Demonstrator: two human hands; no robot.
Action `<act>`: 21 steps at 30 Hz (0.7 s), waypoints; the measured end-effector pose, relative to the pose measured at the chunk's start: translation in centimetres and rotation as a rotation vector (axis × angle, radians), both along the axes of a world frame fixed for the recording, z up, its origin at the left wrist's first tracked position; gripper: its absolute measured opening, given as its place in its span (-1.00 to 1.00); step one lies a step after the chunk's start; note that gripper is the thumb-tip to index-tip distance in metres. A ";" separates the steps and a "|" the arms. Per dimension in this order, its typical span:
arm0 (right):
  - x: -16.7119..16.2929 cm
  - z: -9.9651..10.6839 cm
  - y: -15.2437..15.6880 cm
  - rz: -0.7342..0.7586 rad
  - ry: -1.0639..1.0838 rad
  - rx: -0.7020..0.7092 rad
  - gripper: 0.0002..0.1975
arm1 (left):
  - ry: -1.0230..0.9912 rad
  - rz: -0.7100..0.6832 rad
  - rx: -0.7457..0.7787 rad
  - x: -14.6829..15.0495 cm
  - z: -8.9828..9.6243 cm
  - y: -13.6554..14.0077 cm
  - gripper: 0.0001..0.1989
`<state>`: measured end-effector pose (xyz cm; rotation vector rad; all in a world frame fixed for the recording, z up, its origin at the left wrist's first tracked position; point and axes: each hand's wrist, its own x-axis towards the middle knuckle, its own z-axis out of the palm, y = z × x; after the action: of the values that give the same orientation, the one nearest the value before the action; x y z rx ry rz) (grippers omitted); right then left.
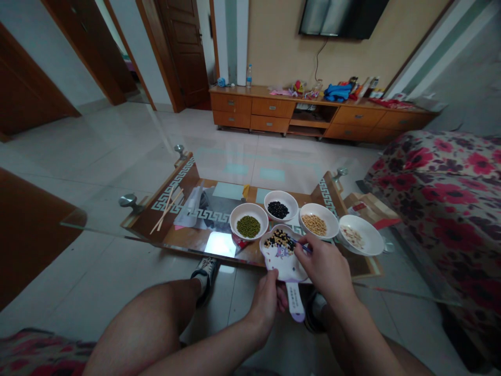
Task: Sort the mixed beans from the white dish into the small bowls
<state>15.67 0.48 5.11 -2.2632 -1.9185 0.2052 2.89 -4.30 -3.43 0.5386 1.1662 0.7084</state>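
Note:
A white paddle-shaped hand fan [288,265] with a purple cartoon figure lies at the near edge of the glass table, its handle pointing toward me. My left hand [266,298] grips the fan's lower left edge, thumb on top. Mixed black and yellow beans [279,239] cover its upper part. In my right hand [324,265] is a thin dark-purple stick [304,247], perhaps a pen, its tip at the beans. Around the fan stand white bowls of green beans [248,226], black beans [278,210], soybeans [314,224] and pale flat pieces [352,237].
Wooden chopsticks [166,210] lie at the left of the glass table [105,230]. Papers rest on its lower shelf. A brown paper bag [370,208] is at the right, near a flowered sofa [442,193]. A wooden TV cabinet [270,108] stands along the far wall.

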 end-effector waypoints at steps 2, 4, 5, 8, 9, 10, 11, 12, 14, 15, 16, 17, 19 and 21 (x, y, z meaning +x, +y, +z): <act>0.0 -0.2 0.0 0.010 -0.019 -0.026 -0.82 | 0.001 0.001 -0.001 0.0 0.0 0.0 -0.37; -0.1 -0.5 0.0 0.030 -0.029 -0.044 -0.82 | -0.001 0.001 -0.001 0.0 0.0 0.1 -0.37; -0.1 -0.6 0.1 0.038 -0.033 -0.049 -0.82 | -0.003 0.002 -0.001 0.0 0.1 0.1 -0.37; -0.3 -0.9 0.2 0.039 -0.050 -0.047 -0.82 | -0.008 0.003 -0.002 0.0 0.2 0.1 -0.37; -0.3 -0.9 0.3 0.034 -0.057 -0.046 -0.82 | -0.006 0.000 -0.004 0.0 0.2 0.1 -0.37; -0.4 -0.9 0.3 0.030 -0.065 -0.046 -0.82 | -0.002 -0.003 -0.006 0.0 0.3 0.1 -0.36; -0.4 -1.0 0.3 0.029 -0.072 -0.048 -0.82 | 0.003 -0.004 -0.009 0.1 0.3 0.1 -0.36; -0.5 -1.0 0.3 0.028 -0.079 -0.050 -0.82 | 0.006 -0.006 -0.012 0.1 0.4 0.1 -0.36; -0.5 -1.0 0.4 0.025 -0.095 -0.051 -0.82 | 0.011 -0.010 -0.022 0.0 0.5 0.2 -0.35; -0.5 -1.1 0.4 0.023 -0.100 -0.051 -0.82 | 0.011 -0.009 -0.026 0.0 0.6 0.2 -0.35; -0.6 -1.1 0.4 0.021 -0.104 -0.052 -0.82 | 0.009 -0.011 -0.029 0.0 0.6 0.2 -0.35; -0.6 -1.2 0.4 0.018 -0.105 -0.054 -0.82 | 0.009 -0.013 -0.032 0.0 0.6 0.2 -0.34; -0.7 -1.2 0.5 0.014 -0.106 -0.060 -0.81 | 0.013 -0.013 -0.031 0.0 0.6 0.2 -0.34; -0.8 -1.3 0.5 0.011 -0.106 -0.068 -0.81 | 0.013 -0.009 -0.028 0.0 0.5 0.2 -0.35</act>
<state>14.91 1.02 3.86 -2.3518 -2.0061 0.1577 2.91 -4.13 -2.88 0.5254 1.1839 0.6803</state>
